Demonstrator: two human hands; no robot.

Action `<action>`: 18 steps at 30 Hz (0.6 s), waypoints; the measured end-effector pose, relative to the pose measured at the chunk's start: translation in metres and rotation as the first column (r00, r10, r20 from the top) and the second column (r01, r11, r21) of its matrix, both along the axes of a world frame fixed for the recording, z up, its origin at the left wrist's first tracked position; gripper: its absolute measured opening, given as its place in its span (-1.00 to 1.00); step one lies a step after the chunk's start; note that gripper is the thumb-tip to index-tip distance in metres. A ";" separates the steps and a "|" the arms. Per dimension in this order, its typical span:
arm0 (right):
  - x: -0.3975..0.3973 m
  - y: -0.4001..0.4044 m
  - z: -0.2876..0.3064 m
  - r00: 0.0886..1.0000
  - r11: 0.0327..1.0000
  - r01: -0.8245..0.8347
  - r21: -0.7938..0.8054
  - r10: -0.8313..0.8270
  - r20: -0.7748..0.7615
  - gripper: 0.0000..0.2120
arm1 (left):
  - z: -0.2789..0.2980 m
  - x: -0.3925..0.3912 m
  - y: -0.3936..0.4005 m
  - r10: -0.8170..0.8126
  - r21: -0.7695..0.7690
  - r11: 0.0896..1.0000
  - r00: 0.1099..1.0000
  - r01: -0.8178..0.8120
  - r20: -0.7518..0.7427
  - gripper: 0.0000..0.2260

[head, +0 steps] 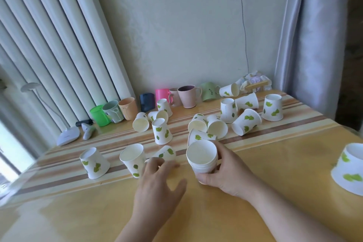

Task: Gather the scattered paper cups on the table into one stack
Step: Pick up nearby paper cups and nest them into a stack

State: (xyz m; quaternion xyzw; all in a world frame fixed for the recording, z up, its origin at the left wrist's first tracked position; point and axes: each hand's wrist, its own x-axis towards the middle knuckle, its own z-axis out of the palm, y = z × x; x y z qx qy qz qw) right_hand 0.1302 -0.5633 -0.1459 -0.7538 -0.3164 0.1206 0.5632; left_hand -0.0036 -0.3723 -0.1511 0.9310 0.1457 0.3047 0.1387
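Many white paper cups with green leaf prints lie scattered over the striped table (275, 163). My right hand (225, 171) grips a short stack of nested cups (202, 157), mouth up, near the table's middle. My left hand (157, 179) reaches with spread fingers to a cup lying on its side (166, 153); the fingertips touch its rim. Left of it stand an upright cup (132, 159) and an upside-down cup (94, 163). More cups (216, 125) crowd behind the stack, some tipped, some inverted. One inverted cup (351, 171) sits at the right edge.
A row of coloured plastic and ceramic mugs (186, 96) lines the wall at the back. A white desk lamp (67, 135) stands at the back left by the radiator pipes. A crumpled bag (253, 82) lies at the back right. A curtain hangs on the right.
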 end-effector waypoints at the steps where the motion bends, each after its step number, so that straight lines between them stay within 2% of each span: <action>1: 0.002 0.001 -0.002 1.000 1.000 -0.007 -0.029 0.007 0.013 -0.31 | 0.003 0.000 0.007 0.104 0.096 0.989 0.993 -0.109 0.059 -0.55; 3: 0.003 0.003 -0.003 1.000 0.997 -0.013 -0.077 0.013 0.005 -0.28 | 0.007 0.004 0.019 0.248 0.234 0.940 0.968 -0.247 0.027 -0.43; 5: 0.004 0.003 -0.003 1.000 0.995 -0.004 -0.096 0.003 -0.009 -0.29 | 0.004 0.008 0.026 0.277 0.341 0.908 0.959 -0.243 -0.052 -0.36; 7: 0.005 0.001 -0.003 1.000 0.995 0.000 -0.100 -0.002 -0.018 -0.29 | -0.003 0.012 0.026 0.258 0.387 0.898 0.962 -0.207 -0.085 -0.40; 10: 0.004 -0.001 -0.004 1.000 0.995 -0.011 -0.101 0.009 -0.013 -0.29 | -0.009 0.016 0.021 0.169 0.399 0.906 0.985 -0.145 -0.024 -0.52; 12: 0.004 -0.002 -0.004 1.000 0.995 -0.012 -0.096 0.012 -0.009 -0.28 | -0.010 0.015 0.018 0.093 0.374 0.923 0.995 -0.094 0.019 -0.53; 14: 0.005 -0.002 -0.004 1.000 0.996 -0.012 -0.088 0.012 -0.004 -0.29 | -0.008 0.012 0.012 0.022 0.259 0.965 0.998 -0.038 0.065 -0.50; 15: 0.005 -0.002 -0.005 1.000 0.996 -0.011 -0.086 0.011 -0.005 -0.30 | -0.003 0.010 0.008 -0.005 0.140 0.990 0.993 -0.011 0.114 -0.46; 17: 0.005 -0.001 -0.005 1.000 0.996 -0.005 -0.089 0.004 -0.005 -0.33 | 0.013 0.006 -0.001 -0.009 -0.204 0.977 0.969 0.062 0.249 -0.40; 18: 0.006 0.000 -0.005 1.000 0.996 0.000 -0.090 0.000 -0.001 -0.33 | 0.023 0.005 -0.005 0.002 -0.392 0.911 0.951 0.126 0.311 -0.43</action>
